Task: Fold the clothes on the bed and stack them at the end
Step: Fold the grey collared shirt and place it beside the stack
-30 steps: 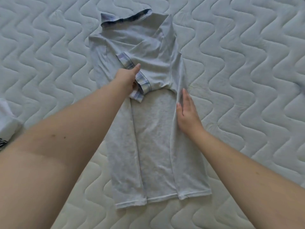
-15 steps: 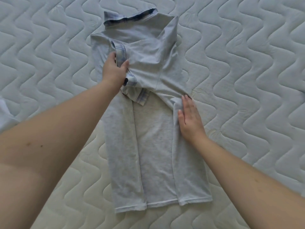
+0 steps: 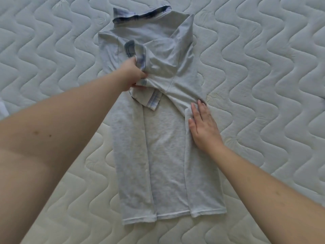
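One grey shirt (image 3: 165,147) lies lengthwise at the centre of the frame on a quilted white bed (image 3: 263,67), collar toward the top edge and hem toward the bottom. Both long sides are folded inward, forming two flaps that nearly meet along the midline. The collar (image 3: 140,14) shows a plaid lining. Two plaid-edged sleeve cuffs are visible: one raised at upper centre (image 3: 135,51), one lying flat just below it (image 3: 153,101).

Two hands are in view, each on a bare forearm entering from a lower corner. The left hand (image 3: 131,74), at centre left, has its fingers curled round bunched sleeve fabric beside the raised cuff, gripping it. The right hand (image 3: 204,125), at centre right, lies flat with fingers straight and together, palm pressing the right folded flap of the shirt against the bed; it holds nothing.

One scrap of white cloth (image 3: 3,108) shows at the left edge of the frame, well apart from the shirt; too little is visible to tell what it is.
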A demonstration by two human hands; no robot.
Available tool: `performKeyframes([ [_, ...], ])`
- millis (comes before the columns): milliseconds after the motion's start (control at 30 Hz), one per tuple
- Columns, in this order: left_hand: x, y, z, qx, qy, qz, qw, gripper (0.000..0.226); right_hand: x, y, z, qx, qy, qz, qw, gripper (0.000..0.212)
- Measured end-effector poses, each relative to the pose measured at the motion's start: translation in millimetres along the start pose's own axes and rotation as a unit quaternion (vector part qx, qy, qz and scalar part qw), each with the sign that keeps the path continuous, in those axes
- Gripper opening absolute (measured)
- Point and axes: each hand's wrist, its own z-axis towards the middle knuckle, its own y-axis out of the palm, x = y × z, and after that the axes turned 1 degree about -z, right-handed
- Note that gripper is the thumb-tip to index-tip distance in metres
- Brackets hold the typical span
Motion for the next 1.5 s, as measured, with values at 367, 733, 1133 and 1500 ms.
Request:
performKeyframes([
  [367,7,4,14,0.063,-0.012,-0.207,0.976,0.036,5,5,-3,0.004,-0.041,-0.101,0.994,0.059],
  [733,-39,54,-56,0.189,0.010,-0.202,0.961,0.050,2,-3,-34,0.135,0.099,0.088,0.982,0.049],
  [1133,-199,130,-239,0.104,0.123,0.053,0.986,0.026,45,13,-154,-0.136,0.216,0.064,0.965,0.042],
  [1500,-298,104,-326,0.150,-0.182,-0.008,0.972,0.035,56,41,-238,-0.121,0.339,0.272,0.892,0.028],
])
